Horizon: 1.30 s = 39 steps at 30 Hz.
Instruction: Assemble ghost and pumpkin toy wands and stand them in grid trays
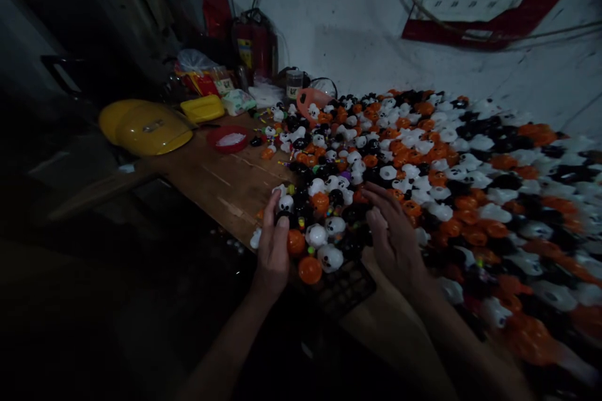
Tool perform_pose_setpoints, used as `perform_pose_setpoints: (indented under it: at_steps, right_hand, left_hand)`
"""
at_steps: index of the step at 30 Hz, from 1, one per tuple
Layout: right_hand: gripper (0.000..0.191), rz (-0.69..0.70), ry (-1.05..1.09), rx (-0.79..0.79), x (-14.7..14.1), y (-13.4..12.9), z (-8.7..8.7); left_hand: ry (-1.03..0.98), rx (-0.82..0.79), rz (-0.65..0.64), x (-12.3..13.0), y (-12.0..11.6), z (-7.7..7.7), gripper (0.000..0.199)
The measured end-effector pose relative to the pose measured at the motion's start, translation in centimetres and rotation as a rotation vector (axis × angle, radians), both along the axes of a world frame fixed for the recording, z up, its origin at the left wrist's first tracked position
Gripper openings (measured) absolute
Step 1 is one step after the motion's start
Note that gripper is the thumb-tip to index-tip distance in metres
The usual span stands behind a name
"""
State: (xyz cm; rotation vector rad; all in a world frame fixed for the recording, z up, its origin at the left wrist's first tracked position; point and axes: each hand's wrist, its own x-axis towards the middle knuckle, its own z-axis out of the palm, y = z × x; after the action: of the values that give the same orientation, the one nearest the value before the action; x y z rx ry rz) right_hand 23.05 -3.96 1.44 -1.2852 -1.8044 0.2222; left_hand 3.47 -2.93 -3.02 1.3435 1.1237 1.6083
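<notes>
Left hand, right hand flank toys, faces and long axes mixed.

The light was dim and cool, falling weakly on the pale wall while the lower left sank into near black. I saw small glints on the yellow helmet, soft shadow behind the cords, and smeared, stretched shapes toward the right edge.
</notes>
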Motion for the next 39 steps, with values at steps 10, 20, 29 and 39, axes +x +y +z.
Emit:
perform_pose_setpoints:
  at_steps: [10,20,29,39]
  right_hand:
    - [0.019,0.21,-0.534,-0.042,-2.1,4.2,3.5]
    - [0.0,0.126,-0.421,-0.153,-3.9,4.1,3.1]
    - [0.033,0.082,-0.18,-0.039,-0.7,6.2,3.0]
    - [0.027,0.332,-0.346,-0.146,-4.2,9.3,1.9]
  left_hand:
    - [-0.057,-0.003,0.017,-1.2,0.0,-0.4,0.037]
    - [-0.067,-0.021,0.025,0.2,1.6,-0.9,0.045]
    - [0.082,-0.24,-0.16,-3.8,4.4,1.7,0.048]
    - [0.387,-0.356,-0.53,-4.1,9.2,3.9,0.029]
